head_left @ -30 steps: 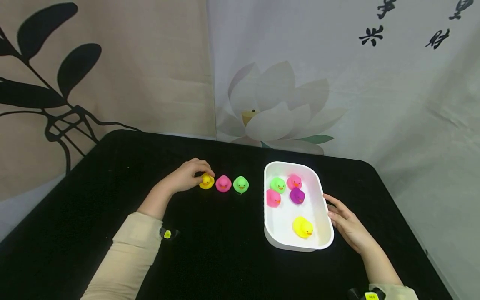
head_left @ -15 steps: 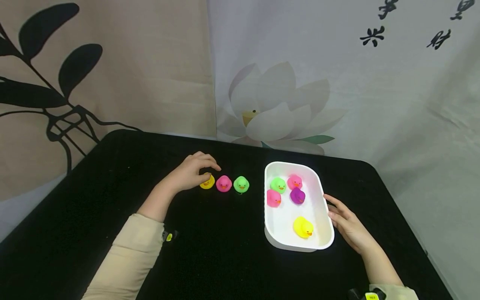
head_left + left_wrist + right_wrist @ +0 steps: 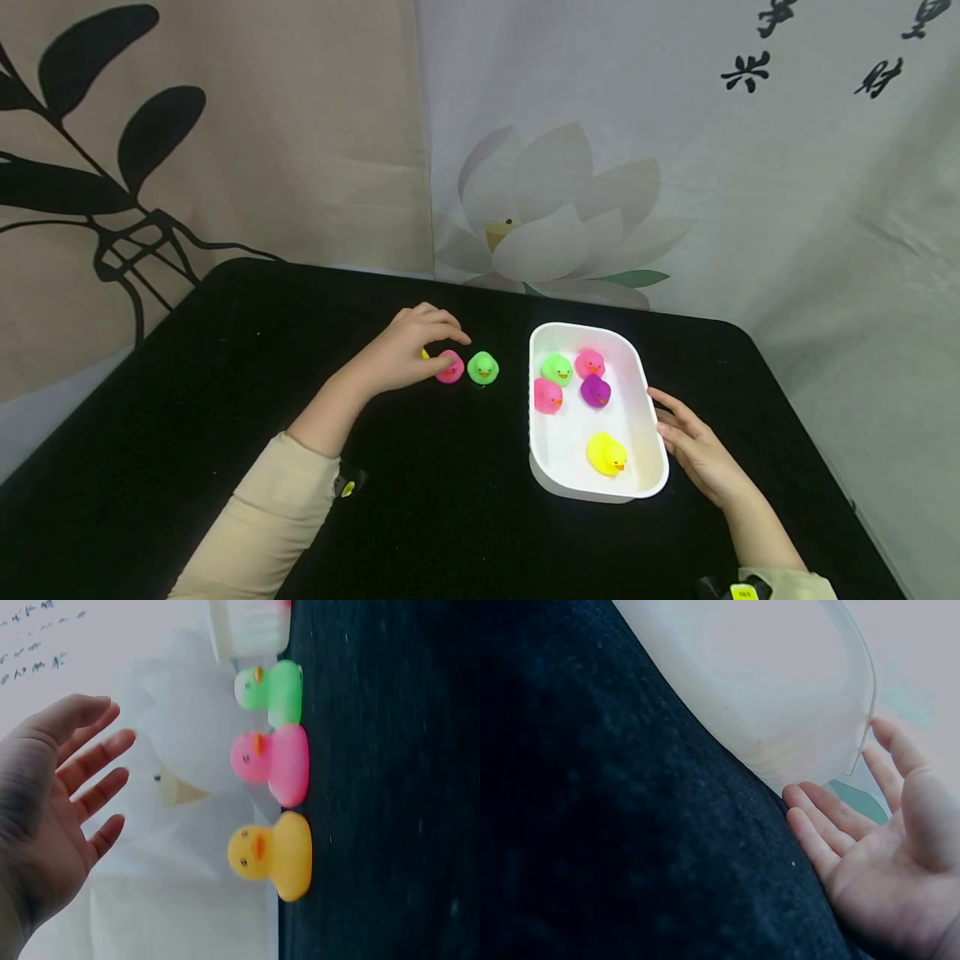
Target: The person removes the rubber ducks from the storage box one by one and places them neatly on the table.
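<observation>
My left hand hovers over a row of toy ducks, fingers spread and holding nothing. In the left wrist view a yellow duck, a pink duck and a green duck stand upright in line, apart from the hand. From the head view, the hand hides most of the yellow duck and overlaps the pink one. At the right, fingertips of my right hand touch the outer side of a white plastic tray; its fingers are relaxed, as the right wrist view also shows.
Inside the tray lie a green duck, two pink ducks, a purple duck and, nearer the front, a yellow duck. Black cloth covers the table. A printed curtain hangs behind it.
My left hand has let go of the yellow duck at the row's left end, lifted and moved right over the pink duck. The right hand and tray have not moved.
</observation>
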### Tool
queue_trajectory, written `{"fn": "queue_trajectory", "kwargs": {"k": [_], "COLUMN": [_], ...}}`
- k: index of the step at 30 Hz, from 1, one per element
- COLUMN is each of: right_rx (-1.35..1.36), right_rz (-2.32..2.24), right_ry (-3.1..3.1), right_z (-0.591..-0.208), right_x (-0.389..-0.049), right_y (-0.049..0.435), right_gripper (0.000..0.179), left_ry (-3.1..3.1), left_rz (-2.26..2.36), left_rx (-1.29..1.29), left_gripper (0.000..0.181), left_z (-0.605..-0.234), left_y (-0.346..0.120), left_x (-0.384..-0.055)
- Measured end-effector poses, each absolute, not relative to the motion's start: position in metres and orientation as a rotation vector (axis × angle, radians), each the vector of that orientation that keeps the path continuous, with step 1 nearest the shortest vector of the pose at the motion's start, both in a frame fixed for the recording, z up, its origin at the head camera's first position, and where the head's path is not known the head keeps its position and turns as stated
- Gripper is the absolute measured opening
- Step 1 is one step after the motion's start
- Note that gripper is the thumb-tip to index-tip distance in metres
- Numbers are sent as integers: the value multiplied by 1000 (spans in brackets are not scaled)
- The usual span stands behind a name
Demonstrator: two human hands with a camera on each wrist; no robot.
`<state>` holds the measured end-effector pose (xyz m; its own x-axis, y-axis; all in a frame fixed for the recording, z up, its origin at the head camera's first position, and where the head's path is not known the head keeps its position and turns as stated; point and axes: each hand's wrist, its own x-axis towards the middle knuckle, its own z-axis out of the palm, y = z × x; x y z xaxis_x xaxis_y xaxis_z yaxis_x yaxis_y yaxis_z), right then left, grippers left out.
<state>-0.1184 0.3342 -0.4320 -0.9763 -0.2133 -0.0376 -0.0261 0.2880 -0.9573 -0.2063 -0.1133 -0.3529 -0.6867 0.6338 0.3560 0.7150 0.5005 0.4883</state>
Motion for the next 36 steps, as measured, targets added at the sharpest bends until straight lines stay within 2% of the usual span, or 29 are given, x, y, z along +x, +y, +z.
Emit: {"fn": "queue_trajectory", "kwargs": {"k": [22, 36], "right_rx": [-227, -225], "right_rz": [-1789, -1796], "right_ry": [2362, 2360], "right_z": [-433, -432], "right_x": [-119, -118], "right_y": [333, 335], "right_gripper": [55, 55], "left_ry": [-2525, -2573], "left_rz": [-958, -1051], "left_rx": [-1238, -1324], "left_gripper": [33, 45], "left_z": [-352, -360], "left_y": [-60, -16], "left_x": [-171, -145]}}
